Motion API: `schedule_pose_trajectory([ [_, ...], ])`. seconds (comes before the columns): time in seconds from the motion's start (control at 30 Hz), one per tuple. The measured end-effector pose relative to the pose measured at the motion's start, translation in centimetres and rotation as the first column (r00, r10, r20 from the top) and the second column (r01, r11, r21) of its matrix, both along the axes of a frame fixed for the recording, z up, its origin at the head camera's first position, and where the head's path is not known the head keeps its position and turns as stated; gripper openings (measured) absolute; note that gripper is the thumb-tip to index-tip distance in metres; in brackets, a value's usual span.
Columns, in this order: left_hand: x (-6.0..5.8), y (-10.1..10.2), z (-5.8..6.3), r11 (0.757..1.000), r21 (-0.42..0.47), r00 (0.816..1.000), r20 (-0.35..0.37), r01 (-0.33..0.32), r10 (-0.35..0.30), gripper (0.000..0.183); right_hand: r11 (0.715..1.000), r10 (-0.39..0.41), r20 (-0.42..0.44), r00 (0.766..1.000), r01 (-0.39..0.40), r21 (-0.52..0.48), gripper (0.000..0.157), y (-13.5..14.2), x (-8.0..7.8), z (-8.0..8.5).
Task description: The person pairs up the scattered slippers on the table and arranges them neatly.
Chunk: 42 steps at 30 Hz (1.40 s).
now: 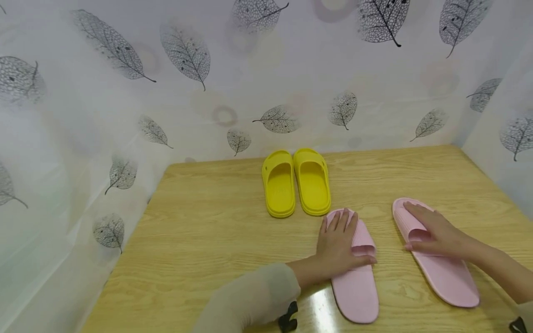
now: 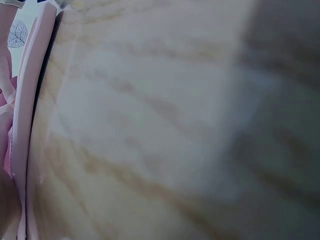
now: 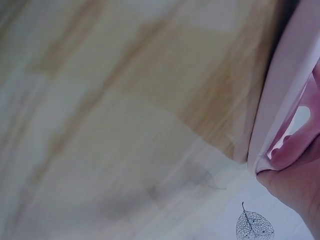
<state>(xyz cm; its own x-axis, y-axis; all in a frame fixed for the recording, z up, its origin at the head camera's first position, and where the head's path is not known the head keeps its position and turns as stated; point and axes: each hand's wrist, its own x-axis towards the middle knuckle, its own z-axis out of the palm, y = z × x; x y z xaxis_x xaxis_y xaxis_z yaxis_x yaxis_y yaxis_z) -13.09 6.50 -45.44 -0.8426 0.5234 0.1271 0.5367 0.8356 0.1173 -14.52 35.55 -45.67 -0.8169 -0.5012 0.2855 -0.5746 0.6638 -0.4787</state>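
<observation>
In the head view, two pink slippers lie on the wooden table, toes pointing away. My left hand [image 1: 338,249] rests over the ridged strap of the left pink slipper [image 1: 357,296], its fingers straight and its thumb across the foot opening. On the right pink slipper [image 1: 454,282], which is angled with its toe to the left, lies my right hand [image 1: 441,233]. Its fingers reach along the strap and its thumb is at the slipper's left edge. Both wrist views show a pink slipper's side edge close up, with part of a hand.
A pair of yellow slippers, the left one [image 1: 280,199] and the right one [image 1: 314,196], stands side by side near the table's back edge. The wood-grain table [image 1: 200,240] is bordered by white leaf-printed sheeting [image 1: 258,78] at the back and both sides.
</observation>
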Motion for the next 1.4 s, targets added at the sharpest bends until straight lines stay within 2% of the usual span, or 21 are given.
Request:
schedule_pose_trajectory([
  [0.53,-0.4,0.9,-0.8,1.0,-0.006,0.998,-0.055,-0.019,0.019,0.109,1.0,-0.004,0.005,1.0,0.004,0.004,0.099,-0.1,0.0,0.0],
  [0.8,-0.6,1.2,-0.7,1.0,-0.019,0.997,-0.073,-0.018,0.016,0.109,1.0,-0.002,0.006,1.0,0.002,0.002,0.099,-0.2,-0.1,0.1],
  [1.4,-0.9,1.7,-0.7,0.999,-0.028,0.999,-0.038,-0.023,0.022,0.11,1.0,-0.004,0.024,1.0,0.003,0.008,0.099,-0.4,-0.2,0.1],
])
